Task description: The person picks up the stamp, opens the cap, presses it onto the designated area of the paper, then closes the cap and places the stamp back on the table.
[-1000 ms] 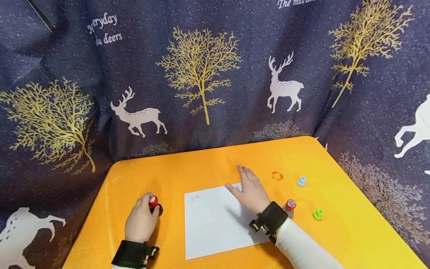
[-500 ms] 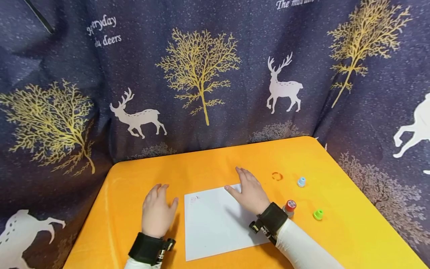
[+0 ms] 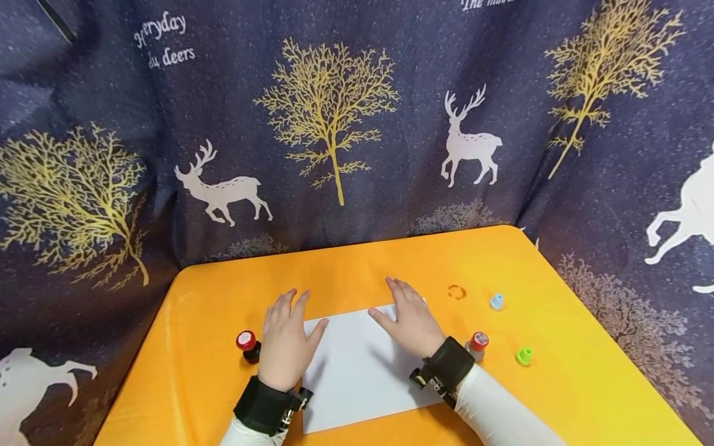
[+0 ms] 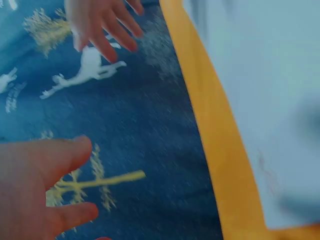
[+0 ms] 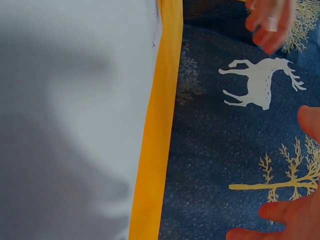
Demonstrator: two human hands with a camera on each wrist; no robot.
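Note:
A white sheet of paper (image 3: pixel 359 384) lies on the orange table. My left hand (image 3: pixel 287 347) is raised over its left edge, fingers spread, holding nothing. Just left of that hand stands a small stamp-like piece with a red top and black base (image 3: pixel 246 341). Over the paper's right side hovers my right hand (image 3: pixel 413 323), its fingers extended and nothing in them. Beside the right wrist is another small piece with a red patterned top and a greyish body (image 3: pixel 478 342). In the left wrist view, a faint red print (image 4: pixel 269 175) shows near the paper's corner.
On the table's right side sit a light blue cone-shaped cap (image 3: pixel 497 301) and a green one (image 3: pixel 524 356). An orange ring mark (image 3: pixel 457 292) is on the tabletop (image 3: pixel 563 384). A dark curtain (image 3: pixel 312 155) with deer and trees hangs behind the table.
My left hand has let go of the red-and-black piece and moved right, to the paper's left edge, covering the red print in the head view. The right hand has stayed nearly still.

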